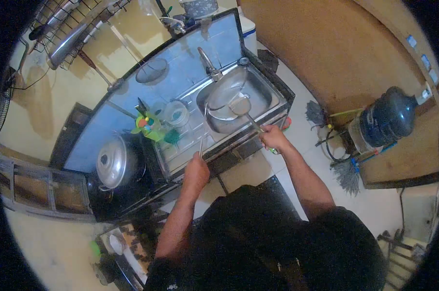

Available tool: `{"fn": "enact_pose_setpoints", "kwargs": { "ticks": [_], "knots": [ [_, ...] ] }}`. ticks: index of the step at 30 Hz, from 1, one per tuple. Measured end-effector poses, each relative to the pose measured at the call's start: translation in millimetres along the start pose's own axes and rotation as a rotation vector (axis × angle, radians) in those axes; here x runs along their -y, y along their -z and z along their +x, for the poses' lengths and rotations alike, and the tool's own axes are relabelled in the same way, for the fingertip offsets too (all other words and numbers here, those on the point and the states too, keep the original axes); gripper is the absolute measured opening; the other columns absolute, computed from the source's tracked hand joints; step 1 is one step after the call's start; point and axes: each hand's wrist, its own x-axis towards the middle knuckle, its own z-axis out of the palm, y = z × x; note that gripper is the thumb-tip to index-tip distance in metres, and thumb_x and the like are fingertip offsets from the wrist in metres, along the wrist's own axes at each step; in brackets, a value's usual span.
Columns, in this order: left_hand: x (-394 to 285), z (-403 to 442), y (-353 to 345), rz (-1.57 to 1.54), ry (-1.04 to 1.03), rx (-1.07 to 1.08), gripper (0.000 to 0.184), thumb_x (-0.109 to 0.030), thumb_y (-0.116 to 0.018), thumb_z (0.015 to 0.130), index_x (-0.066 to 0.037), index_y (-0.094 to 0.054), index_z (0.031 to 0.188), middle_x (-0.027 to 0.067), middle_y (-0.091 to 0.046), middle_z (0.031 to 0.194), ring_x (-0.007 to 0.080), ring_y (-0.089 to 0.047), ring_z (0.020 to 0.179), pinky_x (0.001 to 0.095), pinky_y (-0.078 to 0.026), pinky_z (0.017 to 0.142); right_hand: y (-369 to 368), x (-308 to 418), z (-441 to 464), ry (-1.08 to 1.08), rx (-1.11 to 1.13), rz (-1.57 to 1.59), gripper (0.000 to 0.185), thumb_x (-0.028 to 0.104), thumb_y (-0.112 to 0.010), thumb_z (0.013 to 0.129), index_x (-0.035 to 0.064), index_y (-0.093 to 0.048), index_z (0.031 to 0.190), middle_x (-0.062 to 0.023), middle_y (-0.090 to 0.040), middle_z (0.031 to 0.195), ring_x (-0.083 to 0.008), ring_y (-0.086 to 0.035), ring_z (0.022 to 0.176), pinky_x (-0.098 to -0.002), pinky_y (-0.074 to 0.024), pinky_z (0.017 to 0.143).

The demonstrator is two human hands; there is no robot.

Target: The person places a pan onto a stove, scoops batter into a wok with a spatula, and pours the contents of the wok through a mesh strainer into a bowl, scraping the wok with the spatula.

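"Two handles are being gripped, it seems. What is being held on the right?"

"A flat-headed utensil [240,105] is being held by the right hand [274,139], its handle being clamped in the curled fingers."

"And on the left?"

"A thin metal rod [201,144] is being clamped by the fingers of the left hand [196,169], its tip being pointed ahead of them. What it belongs to cannot be told."

"How is good control being had?"

"Probably by a firm grip being taken on both; slipping is being risked if the handles are wet."

"What is being reached past the fingertips?"

"Ahead and to the left of the right fingers, the utensil's head is being held over the sink [267,89]. A large metal vessel [225,89] is being cradled there; whether it is being touched by the head cannot be told. Drips are likely being best caught with the head being held low, inside the rim."

"And farther out?"

"Beyond both sets of fingers, the basin is being overhung by a tap [216,74]. Ahead of the left fingers, space is being taken up by a pale tub [176,114] and, farther left, a green holder [154,131]. Knocks are being invited there if the rod is swung wide."
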Motion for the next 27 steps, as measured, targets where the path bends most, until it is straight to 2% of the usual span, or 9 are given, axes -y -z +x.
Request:
{"fn": "enact_pose_setpoints", "kwargs": {
  "ticks": [4,7,10,13,16,19,22,25,27],
  "knots": [
    [-5,-2,-10,0.04,-0.047,-0.007,0.022,-0.007,-0.045,0.085,0.005,-0.05,0.103,0.0301,-0.061,0.077,0.0468,-0.06,0.074,0.0537,-0.048,0.068,-3,-8,11,0.009,-0.012,0.079,0.033,0.005,-0.052,0.082,-0.0033,-0.057,0.114,-0.0025,-0.055,0.065,-0.0109,-0.052,0.051,-0.0252,-0.0422,0.041],
    [-8,6,-7,0.036,0.035,-0.033,0.023,-0.007,-0.046,0.084,0.006,-0.05,0.103,0.0295,-0.061,0.077,0.0459,-0.061,0.075,0.0532,-0.049,0.068,-2,6,-8,0.019,0.005,0.051,0.036,0.005,-0.053,0.082,-0.0037,-0.055,0.118,-0.0023,-0.055,0.065,-0.01,-0.052,0.051,-0.025,-0.0421,0.041],
    [22,21,-12,0.091,0.006,-0.023,0.021,-0.007,-0.046,0.084,0.005,-0.05,0.101,0.0293,-0.061,0.077,0.046,-0.061,0.075,0.0536,-0.048,0.068,-5,8,-18,0.087,-0.057,0.027,0.02,0.009,-0.054,0.085,-0.002,-0.063,0.098,-0.004,-0.056,0.063,-0.0117,-0.054,0.049,-0.0277,-0.0431,0.04],
    [14,9,3,0.053,0.014,-0.06,0.019,-0.008,-0.047,0.084,0.004,-0.05,0.099,0.0296,-0.061,0.077,0.0462,-0.06,0.075,0.054,-0.047,0.066,-3,2,-15,0.008,-0.012,0.016,0.036,0.006,-0.052,0.083,-0.0029,-0.055,0.118,-0.0023,-0.055,0.065,-0.0092,-0.051,0.051,-0.0246,-0.042,0.042],
    [-9,-10,16,0.013,0.039,-0.071,0.017,-0.009,-0.048,0.084,0.004,-0.05,0.096,0.0302,-0.06,0.075,0.0467,-0.06,0.073,0.0541,-0.046,0.065,-3,-8,-6,-0.015,0.006,-0.03,0.034,0.007,-0.052,0.083,-0.0023,-0.057,0.116,-0.0023,-0.055,0.065,-0.0095,-0.052,0.052,-0.0246,-0.042,0.042],
    [-15,-23,11,-0.053,-0.013,-0.06,0.017,-0.009,-0.047,0.085,0.004,-0.051,0.096,0.03,-0.06,0.078,0.0471,-0.059,0.073,0.0538,-0.047,0.066,-5,-12,3,-0.018,0.009,-0.048,0.027,0.007,-0.052,0.084,-0.0022,-0.061,0.108,-0.0025,-0.055,0.065,-0.0101,-0.052,0.051,-0.0252,-0.0421,0.041],
    [-18,-29,4,0.039,-0.06,0.019,0.017,-0.008,-0.047,0.085,0.005,-0.051,0.095,0.0293,-0.061,0.08,0.0457,-0.06,0.072,0.0525,-0.049,0.067,-7,-11,9,0.044,-0.017,0.006,0.015,0.01,-0.052,0.084,-0.0012,-0.061,0.088,-0.0057,-0.057,0.064,-0.0136,-0.055,0.049,-0.0291,-0.0458,0.041],
    [-24,-30,0,0.217,-0.153,0.092,0.017,-0.007,-0.047,0.084,0.006,-0.051,0.095,0.0288,-0.062,0.082,0.043,-0.062,0.073,0.0505,-0.05,0.066,-7,-6,10,0.032,0.005,-0.04,0.017,0.009,-0.051,0.085,-0.0015,-0.062,0.093,-0.0055,-0.057,0.064,-0.0133,-0.055,0.05,-0.0289,-0.0461,0.041],
    [-13,-19,-10,0.127,-0.061,0.01,0.018,-0.006,-0.047,0.084,0.007,-0.051,0.096,0.0289,-0.062,0.081,0.043,-0.062,0.073,0.0503,-0.05,0.066,-8,-5,3,0.041,0.01,-0.034,0.017,0.009,-0.052,0.086,-0.0016,-0.062,0.094,-0.0053,-0.057,0.064,-0.0131,-0.055,0.051,-0.0287,-0.0462,0.042]
  ]
}}
